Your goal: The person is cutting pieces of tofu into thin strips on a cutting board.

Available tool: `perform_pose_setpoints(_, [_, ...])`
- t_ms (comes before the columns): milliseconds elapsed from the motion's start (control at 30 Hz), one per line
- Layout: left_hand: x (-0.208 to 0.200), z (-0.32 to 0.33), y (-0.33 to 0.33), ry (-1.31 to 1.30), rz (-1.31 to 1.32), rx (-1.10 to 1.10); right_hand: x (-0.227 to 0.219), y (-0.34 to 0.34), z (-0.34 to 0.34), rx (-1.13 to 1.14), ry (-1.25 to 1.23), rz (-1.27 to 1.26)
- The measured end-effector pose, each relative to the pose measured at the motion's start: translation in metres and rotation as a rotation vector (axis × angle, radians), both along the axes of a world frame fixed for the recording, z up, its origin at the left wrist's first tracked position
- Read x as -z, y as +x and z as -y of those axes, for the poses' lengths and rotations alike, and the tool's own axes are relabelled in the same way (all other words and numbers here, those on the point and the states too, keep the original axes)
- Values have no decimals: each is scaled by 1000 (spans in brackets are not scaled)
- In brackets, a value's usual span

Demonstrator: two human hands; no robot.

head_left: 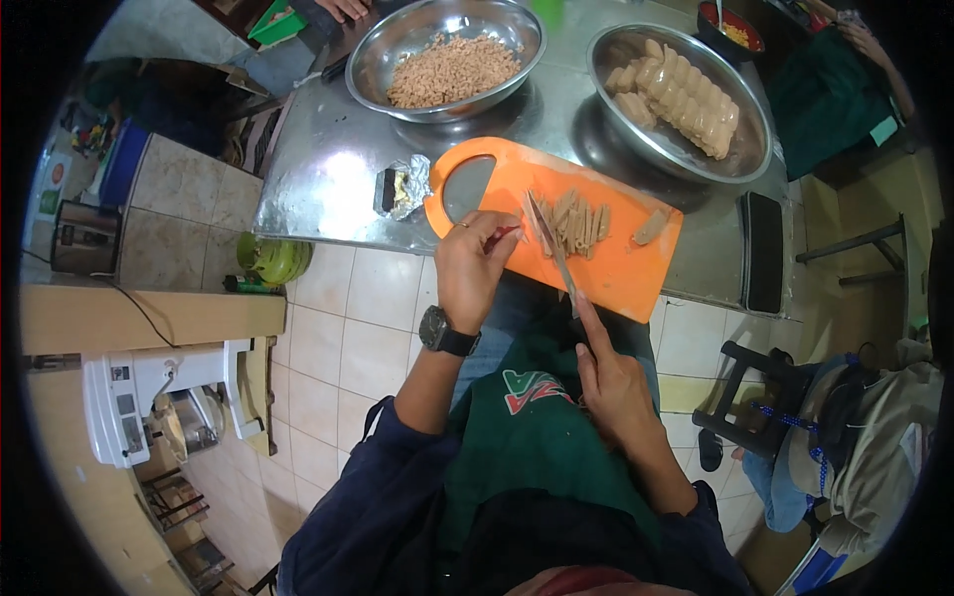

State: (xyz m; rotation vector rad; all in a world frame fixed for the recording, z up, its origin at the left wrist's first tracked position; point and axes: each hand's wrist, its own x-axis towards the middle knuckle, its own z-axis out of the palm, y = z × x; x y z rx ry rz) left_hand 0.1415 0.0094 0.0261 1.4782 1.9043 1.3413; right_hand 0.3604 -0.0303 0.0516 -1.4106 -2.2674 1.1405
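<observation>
My right hand (614,382) grips a knife (562,260), its index finger stretched along the knife's spine. The blade points away from me and lies against light-brown cut sausage strips (579,223) on the orange cutting board (641,283). At the board's near left, beside its handle loop, my left hand (475,260) is closed in a pinch. Something small and reddish shows at its fingertips, too small to name. A short sausage piece (651,226) lies apart, right of the strips.
Behind the board stand a steel bowl (363,84) of chopped brown bits and another steel bowl (760,159) holding bundled sausages. Crumpled foil (409,187) lies left, a black phone (762,253) at the right edge. Another person's hand (343,8) rests at the far left.
</observation>
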Motion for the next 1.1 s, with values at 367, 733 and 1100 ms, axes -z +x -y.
perform_pose_setpoints(367, [-20,-20,17,6,-196,-41,-10,58,-4,239,42,-178])
perform_pose_setpoints(733, [-9,-73,117,88,-372,376,-7,88,5,377,77,-286])
perform_pose_setpoints(1100, [-58,-25,55,164,-258,165,-1,88,7,327,-17,-267])
